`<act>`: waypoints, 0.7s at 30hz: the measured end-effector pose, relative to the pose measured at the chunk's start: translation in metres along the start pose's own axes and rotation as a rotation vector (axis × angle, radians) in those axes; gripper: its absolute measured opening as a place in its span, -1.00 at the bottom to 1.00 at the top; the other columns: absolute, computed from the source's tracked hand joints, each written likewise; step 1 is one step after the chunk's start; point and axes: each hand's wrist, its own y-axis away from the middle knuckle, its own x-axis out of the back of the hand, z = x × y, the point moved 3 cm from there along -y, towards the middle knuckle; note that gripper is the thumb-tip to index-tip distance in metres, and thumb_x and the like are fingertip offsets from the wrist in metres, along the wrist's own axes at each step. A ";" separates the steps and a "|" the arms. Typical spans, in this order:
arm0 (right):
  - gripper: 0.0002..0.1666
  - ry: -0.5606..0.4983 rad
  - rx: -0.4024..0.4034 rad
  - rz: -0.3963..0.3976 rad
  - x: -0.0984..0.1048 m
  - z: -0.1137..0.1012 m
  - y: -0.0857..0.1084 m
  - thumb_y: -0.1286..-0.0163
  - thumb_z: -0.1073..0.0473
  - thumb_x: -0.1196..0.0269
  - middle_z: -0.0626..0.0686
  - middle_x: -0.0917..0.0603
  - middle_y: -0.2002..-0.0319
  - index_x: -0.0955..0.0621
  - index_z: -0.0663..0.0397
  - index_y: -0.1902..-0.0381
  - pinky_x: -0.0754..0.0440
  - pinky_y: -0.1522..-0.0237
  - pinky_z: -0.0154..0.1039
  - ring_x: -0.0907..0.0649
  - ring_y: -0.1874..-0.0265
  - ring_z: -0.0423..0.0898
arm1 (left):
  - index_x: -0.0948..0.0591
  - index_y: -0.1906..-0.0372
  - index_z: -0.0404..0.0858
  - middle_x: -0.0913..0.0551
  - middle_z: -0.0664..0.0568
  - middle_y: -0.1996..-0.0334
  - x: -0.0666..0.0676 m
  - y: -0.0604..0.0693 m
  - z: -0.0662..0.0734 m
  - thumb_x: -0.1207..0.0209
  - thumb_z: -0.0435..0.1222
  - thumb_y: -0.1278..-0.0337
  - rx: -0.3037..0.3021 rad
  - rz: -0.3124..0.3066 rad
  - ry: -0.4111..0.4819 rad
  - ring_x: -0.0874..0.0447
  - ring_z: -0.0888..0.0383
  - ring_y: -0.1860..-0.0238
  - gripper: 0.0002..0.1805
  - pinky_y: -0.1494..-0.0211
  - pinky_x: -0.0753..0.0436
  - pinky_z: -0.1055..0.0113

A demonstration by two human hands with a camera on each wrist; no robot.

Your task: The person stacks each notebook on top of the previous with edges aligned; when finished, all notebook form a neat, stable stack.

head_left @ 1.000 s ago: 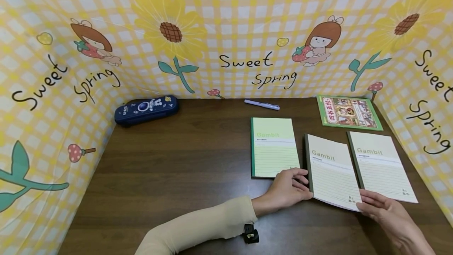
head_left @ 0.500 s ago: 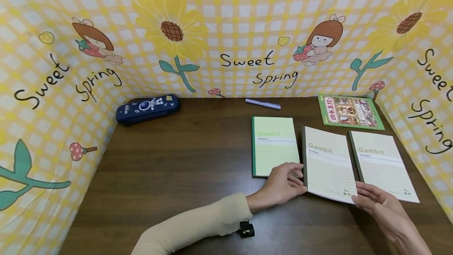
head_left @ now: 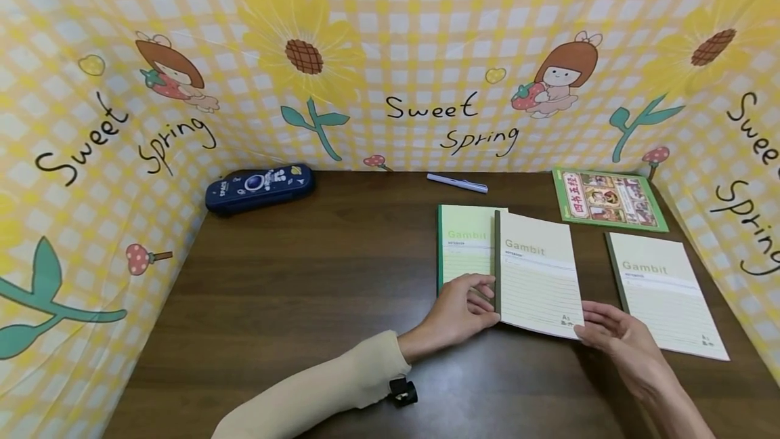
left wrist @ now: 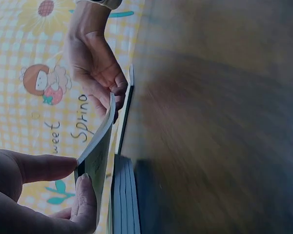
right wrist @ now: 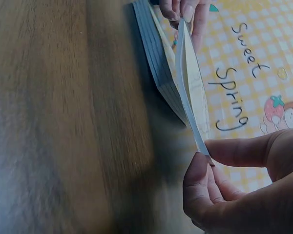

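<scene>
A cream Gambit notebook (head_left: 539,283) with a dark spine is held above the table between both hands. My left hand (head_left: 453,314) pinches its spine edge near the lower corner, with thumb and fingers on opposite faces in the left wrist view. My right hand (head_left: 624,347) pinches the lower right corner; the right wrist view shows the notebook (right wrist: 193,87) bowed slightly. Beneath its left part lies a stack of several notebooks (left wrist: 124,195), topped by a green-spined Gambit notebook (head_left: 466,225), partly covered. Another cream notebook (head_left: 664,290) lies on the table to the right.
At the back right lies a green-bordered picture book (head_left: 609,198). A lavender pen (head_left: 457,183) is by the back wall, and a navy pencil case (head_left: 258,190) stands at the back left. Yellow checked cloth (head_left: 378,53) surrounds the brown table (head_left: 292,276).
Both hands have carried the cream notebook leftward and raised it away from the right-hand notebook. It now overlaps the green-spined notebook in the head view.
</scene>
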 end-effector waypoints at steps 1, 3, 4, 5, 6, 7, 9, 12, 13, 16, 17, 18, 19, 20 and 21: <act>-0.17 -0.003 0.006 -0.002 -0.003 -0.002 -0.001 -0.45 0.24 -0.37 -0.38 -0.63 0.13 -0.24 0.53 -0.47 -0.74 0.11 -0.40 -0.67 0.12 -0.43 | -0.55 -0.35 -0.38 -0.67 -0.21 -0.01 0.003 0.001 -0.002 -0.42 -0.50 -0.12 0.003 0.007 0.001 -0.80 0.14 0.17 -0.36 0.11 -0.70 0.55; -0.18 -0.015 0.022 -0.012 -0.009 -0.005 -0.004 -0.44 0.28 -0.36 -0.37 -0.64 0.12 -0.25 0.55 -0.47 -0.74 0.11 -0.41 -0.67 0.13 -0.45 | -0.54 -0.35 -0.38 -0.67 -0.22 -0.01 0.008 0.003 -0.005 -0.42 -0.51 -0.12 0.004 0.019 -0.003 -0.80 0.12 0.17 -0.36 0.11 -0.70 0.55; -0.19 -0.018 0.028 -0.013 -0.012 -0.006 -0.006 -0.43 0.30 -0.36 -0.36 -0.64 0.12 -0.25 0.55 -0.46 -0.74 0.11 -0.42 -0.67 0.13 -0.46 | -0.54 -0.35 -0.39 -0.67 -0.22 -0.01 0.011 0.004 -0.006 -0.42 -0.51 -0.11 0.003 0.024 -0.004 -0.80 0.11 0.16 -0.36 0.11 -0.70 0.55; -0.19 -0.019 0.032 -0.015 -0.014 -0.008 -0.007 -0.43 0.31 -0.36 -0.35 -0.65 0.12 -0.26 0.55 -0.46 -0.73 0.11 -0.42 -0.67 0.13 -0.46 | -0.54 -0.35 -0.39 -0.67 -0.22 -0.01 0.013 0.005 -0.007 -0.42 -0.51 -0.11 0.001 0.028 -0.007 -0.81 0.10 0.16 -0.36 0.10 -0.71 0.54; -0.20 -0.020 0.036 -0.017 -0.017 -0.009 -0.009 -0.43 0.32 -0.36 -0.35 -0.65 0.12 -0.26 0.55 -0.46 -0.73 0.12 -0.43 -0.67 0.13 -0.46 | -0.54 -0.35 -0.40 -0.67 -0.23 -0.01 0.016 0.006 -0.008 -0.42 -0.52 -0.11 -0.002 0.032 -0.010 -0.81 0.09 0.16 -0.36 0.10 -0.71 0.54; -0.20 -0.018 0.041 -0.019 -0.019 -0.010 -0.010 -0.43 0.32 -0.36 -0.34 -0.65 0.12 -0.27 0.55 -0.45 -0.73 0.12 -0.43 -0.67 0.13 -0.45 | -0.54 -0.35 -0.40 -0.67 -0.23 -0.02 0.018 0.007 -0.009 -0.42 -0.51 -0.11 -0.002 0.035 -0.014 -0.81 0.07 0.15 -0.35 0.09 -0.71 0.53; -0.21 -0.017 0.045 -0.018 -0.024 -0.013 -0.013 -0.42 0.33 -0.37 -0.33 -0.66 0.13 -0.28 0.54 -0.45 -0.73 0.12 -0.43 -0.67 0.12 -0.43 | -0.53 -0.35 -0.41 -0.67 -0.24 -0.01 0.022 0.009 -0.010 -0.42 -0.52 -0.10 -0.006 0.044 -0.026 -0.81 0.04 0.15 -0.35 0.09 -0.73 0.51; -0.23 -0.011 0.058 -0.016 -0.032 -0.017 -0.016 -0.41 0.33 -0.38 -0.33 -0.67 0.14 -0.31 0.53 -0.44 -0.73 0.12 -0.43 -0.68 0.13 -0.42 | -0.53 -0.35 -0.43 -0.67 -0.25 -0.01 0.028 0.012 -0.012 -0.42 -0.52 -0.10 -0.002 0.060 -0.048 -0.82 -0.01 0.13 -0.35 0.09 -0.73 0.50; -0.23 -0.010 0.065 -0.015 -0.034 -0.018 -0.017 -0.41 0.33 -0.38 -0.33 -0.67 0.15 -0.32 0.53 -0.43 -0.73 0.12 -0.43 -0.68 0.13 -0.42 | -0.53 -0.35 -0.43 -0.67 -0.24 -0.01 0.030 0.013 -0.012 -0.42 -0.52 -0.10 0.002 0.066 -0.057 -0.82 -0.02 0.13 -0.35 0.09 -0.73 0.50; -0.26 -0.001 0.093 -0.012 -0.040 -0.022 -0.020 -0.40 0.32 -0.39 -0.34 -0.68 0.15 -0.36 0.52 -0.41 -0.73 0.12 -0.43 -0.69 0.14 -0.40 | -0.53 -0.35 -0.42 -0.67 -0.24 -0.01 0.036 0.016 -0.014 -0.42 -0.51 -0.11 0.004 0.082 -0.076 -0.81 -0.06 0.11 -0.35 0.09 -0.72 0.50; -0.26 0.002 0.103 -0.010 -0.042 -0.024 -0.020 -0.39 0.31 -0.40 -0.33 -0.69 0.15 -0.37 0.51 -0.40 -0.74 0.13 -0.43 -0.69 0.13 -0.38 | -0.53 -0.35 -0.42 -0.67 -0.24 -0.01 0.038 0.016 -0.014 -0.42 -0.51 -0.11 0.003 0.087 -0.077 -0.81 -0.07 0.10 -0.35 0.08 -0.72 0.50; -0.27 0.005 0.111 -0.010 -0.044 -0.025 -0.021 -0.39 0.31 -0.40 -0.31 -0.69 0.15 -0.38 0.51 -0.39 -0.74 0.13 -0.43 -0.70 0.13 -0.37 | -0.54 -0.35 -0.42 -0.67 -0.24 -0.01 0.039 0.017 -0.014 -0.42 -0.51 -0.11 0.003 0.092 -0.077 -0.81 -0.07 0.09 -0.35 0.08 -0.72 0.50; -0.28 0.008 0.116 -0.012 -0.045 -0.027 -0.022 -0.39 0.31 -0.40 -0.28 -0.70 0.13 -0.39 0.50 -0.39 -0.74 0.13 -0.42 -0.71 0.13 -0.36 | -0.54 -0.35 -0.42 -0.67 -0.23 -0.01 0.041 0.018 -0.015 -0.42 -0.50 -0.11 0.005 0.098 -0.077 -0.81 -0.07 0.09 -0.35 0.08 -0.72 0.49; -0.29 0.015 0.121 -0.013 -0.047 -0.028 -0.023 -0.39 0.31 -0.40 -0.23 -0.71 0.11 -0.40 0.50 -0.38 -0.74 0.13 -0.42 -0.71 0.13 -0.35 | -0.54 -0.35 -0.42 -0.68 -0.24 -0.01 0.043 0.018 -0.015 -0.42 -0.51 -0.11 0.007 0.103 -0.072 -0.81 -0.07 0.10 -0.36 0.08 -0.73 0.49; -0.29 0.022 0.122 -0.015 -0.049 -0.030 -0.024 -0.39 0.31 -0.40 -0.18 -0.71 0.09 -0.41 0.49 -0.38 -0.74 0.14 -0.42 -0.71 0.13 -0.34 | -0.54 -0.35 -0.42 -0.68 -0.23 0.00 0.045 0.019 -0.015 -0.42 -0.51 -0.10 0.011 0.107 -0.069 -0.81 -0.06 0.10 -0.36 0.08 -0.73 0.48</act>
